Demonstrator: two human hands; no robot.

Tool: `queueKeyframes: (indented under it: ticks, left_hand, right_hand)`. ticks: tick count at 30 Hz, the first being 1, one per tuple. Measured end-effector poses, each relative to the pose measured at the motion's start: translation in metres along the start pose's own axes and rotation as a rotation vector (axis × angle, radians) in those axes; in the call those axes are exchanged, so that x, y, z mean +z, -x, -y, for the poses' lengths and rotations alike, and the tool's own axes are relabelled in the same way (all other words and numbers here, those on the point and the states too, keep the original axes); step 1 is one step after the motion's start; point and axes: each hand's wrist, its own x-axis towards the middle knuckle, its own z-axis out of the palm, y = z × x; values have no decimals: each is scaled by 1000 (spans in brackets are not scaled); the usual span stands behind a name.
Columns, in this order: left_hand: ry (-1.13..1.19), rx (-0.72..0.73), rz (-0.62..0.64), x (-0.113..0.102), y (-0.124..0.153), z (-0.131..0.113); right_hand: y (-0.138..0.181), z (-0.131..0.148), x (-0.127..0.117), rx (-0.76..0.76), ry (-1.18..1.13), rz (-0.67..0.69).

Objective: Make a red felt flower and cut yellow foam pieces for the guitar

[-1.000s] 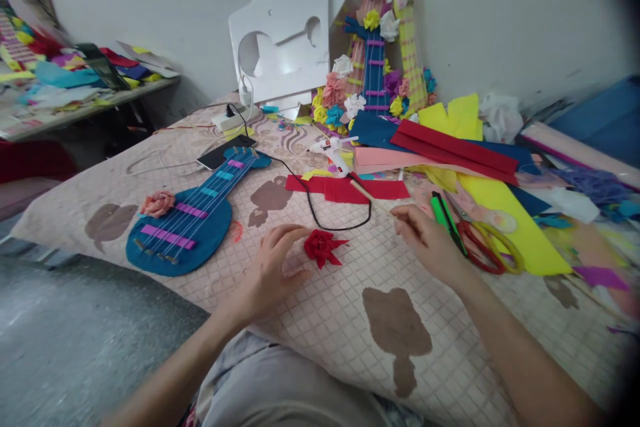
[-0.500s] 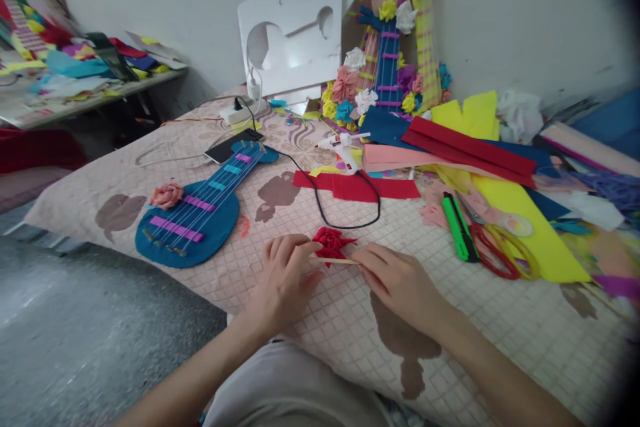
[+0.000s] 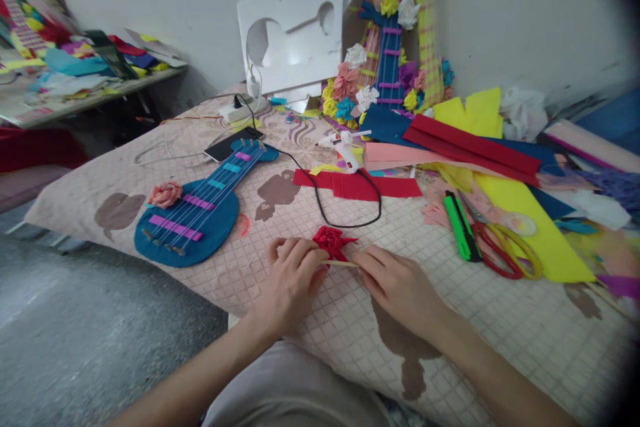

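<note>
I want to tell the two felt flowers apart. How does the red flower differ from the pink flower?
The red flower is bright red with pointed petals; the pink flower is pale and rounded. The red flower lies between the left hand and right hand; the pink flower lies apart, beside the blue guitar. Both rest on the bedcover.

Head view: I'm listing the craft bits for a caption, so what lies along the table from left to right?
Pink flower → blue felt guitar → left hand → red flower → right hand → green marker → scissors.
</note>
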Motion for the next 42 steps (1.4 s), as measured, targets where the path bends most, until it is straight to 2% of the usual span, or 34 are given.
queueKeyframes:
  ticks: [13, 25, 32, 42]
  left_hand:
    - [-43, 28, -6, 0, -2, -1]
    - [-16, 9, -7, -1, -2, -2]
    - [34, 1, 31, -3, 0, 0]
    - [48, 1, 33, -4, 2, -2]
  right_hand:
    - [1, 1, 4, 9, -17, 6]
    - [-11, 15, 15, -39, -44, -166]
    - [-13, 15, 22, -47, 23, -156]
    - [-13, 19, 22, -48, -7, -149]
